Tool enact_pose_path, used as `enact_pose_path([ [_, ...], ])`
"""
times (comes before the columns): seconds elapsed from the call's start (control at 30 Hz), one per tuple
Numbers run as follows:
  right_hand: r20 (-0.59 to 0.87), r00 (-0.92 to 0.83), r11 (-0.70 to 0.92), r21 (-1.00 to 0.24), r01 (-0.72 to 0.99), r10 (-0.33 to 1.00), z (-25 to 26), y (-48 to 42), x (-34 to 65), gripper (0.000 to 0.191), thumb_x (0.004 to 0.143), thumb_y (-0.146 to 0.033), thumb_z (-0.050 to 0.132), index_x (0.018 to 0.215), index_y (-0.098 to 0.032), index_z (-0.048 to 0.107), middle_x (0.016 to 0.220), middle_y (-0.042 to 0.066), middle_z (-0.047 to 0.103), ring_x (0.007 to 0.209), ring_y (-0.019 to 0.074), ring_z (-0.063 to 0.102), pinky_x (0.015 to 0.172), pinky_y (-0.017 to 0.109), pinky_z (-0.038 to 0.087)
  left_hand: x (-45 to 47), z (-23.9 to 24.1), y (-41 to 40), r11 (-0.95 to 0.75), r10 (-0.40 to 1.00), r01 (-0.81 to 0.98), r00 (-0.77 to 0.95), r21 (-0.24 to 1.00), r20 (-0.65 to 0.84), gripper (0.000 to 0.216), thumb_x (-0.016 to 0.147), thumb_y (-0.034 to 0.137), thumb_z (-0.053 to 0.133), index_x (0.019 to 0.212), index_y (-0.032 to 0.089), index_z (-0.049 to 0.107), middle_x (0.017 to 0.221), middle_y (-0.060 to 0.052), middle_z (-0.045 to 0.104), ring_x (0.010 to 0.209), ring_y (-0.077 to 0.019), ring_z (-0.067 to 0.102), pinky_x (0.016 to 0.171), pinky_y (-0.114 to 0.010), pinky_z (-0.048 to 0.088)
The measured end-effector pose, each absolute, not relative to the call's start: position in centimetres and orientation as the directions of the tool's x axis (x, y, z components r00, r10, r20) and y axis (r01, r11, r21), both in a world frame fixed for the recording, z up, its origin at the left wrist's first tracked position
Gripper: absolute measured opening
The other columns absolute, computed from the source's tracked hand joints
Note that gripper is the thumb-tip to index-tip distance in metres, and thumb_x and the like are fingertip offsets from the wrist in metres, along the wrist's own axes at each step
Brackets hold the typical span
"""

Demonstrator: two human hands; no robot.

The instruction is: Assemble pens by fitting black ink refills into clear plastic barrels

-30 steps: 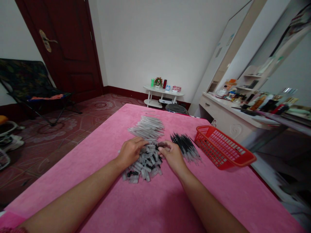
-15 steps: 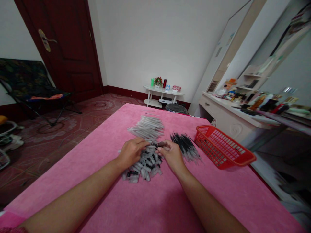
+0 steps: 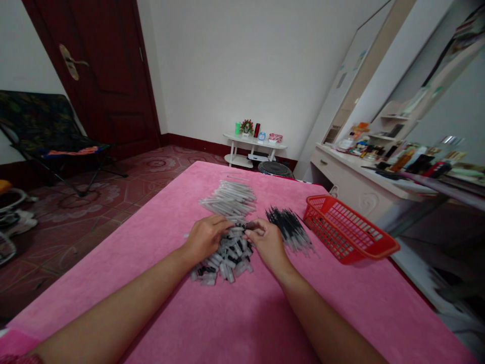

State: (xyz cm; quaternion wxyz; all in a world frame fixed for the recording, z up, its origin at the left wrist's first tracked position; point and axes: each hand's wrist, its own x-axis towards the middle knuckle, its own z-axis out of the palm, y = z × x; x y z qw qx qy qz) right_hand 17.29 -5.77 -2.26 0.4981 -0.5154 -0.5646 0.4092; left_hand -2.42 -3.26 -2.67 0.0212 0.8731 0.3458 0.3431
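My left hand (image 3: 204, 236) is closed, thumb and fingers brought together at the far edge of a heap of clear and black pen caps (image 3: 227, 265). Opposite it, my right hand (image 3: 268, 241) pinches close to the same spot, its fingertips almost meeting the left ones. A small dark piece shows between the two hands, too small to make out. Just beyond them lies a stack of clear, thin pen barrels (image 3: 229, 197). To the right of my right hand is a bundle of pen refills (image 3: 290, 230) with black ink at their far ends.
A red plastic basket (image 3: 350, 227) stands on the pink cloth (image 3: 242, 323) at the right edge. Past the table are a small white stand (image 3: 253, 143) and a round dark stool (image 3: 275, 169). On the right is a dresser (image 3: 352, 177) crowded with bottles.
Almost nothing differs; both hands stay at the same place, with only a very slight shift of the right fingertips.
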Motion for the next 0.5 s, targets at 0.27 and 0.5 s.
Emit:
enact_pose_path([
  [0.27,0.148,0.033,0.136,-0.961,0.241,0.988,-1.65,-6.16,16.96,0.009,0.071,-0.025,0.058,0.077,-0.018,0.058,0.066,0.0,0.062,0.057,0.0157,0.063,0.05,0.024,0.047,-2.09,-2.27,-3.7,-0.779,0.578,0.588,0.539,0.217,0.613,0.026,0.085,0.011,0.048,0.102,0.02,0.066,0.082,-0.005,0.063,0.078,-0.0145,0.059,0.068,-0.024,0.047],
  [0.5,0.123,-0.026,0.124,-0.92,0.372,0.992,-1.93,-6.14,17.19,0.034,0.085,-0.046,0.044,0.066,-0.019,0.052,0.055,-0.001,0.057,0.04,0.0135,0.054,0.039,0.023,0.038,-2.21,-2.26,-3.57,-0.796,0.561,0.556,0.527,0.24,0.639,0.026,0.086,0.012,0.047,0.103,0.02,0.065,0.085,-0.006,0.064,0.083,-0.0153,0.06,0.073,-0.025,0.048],
])
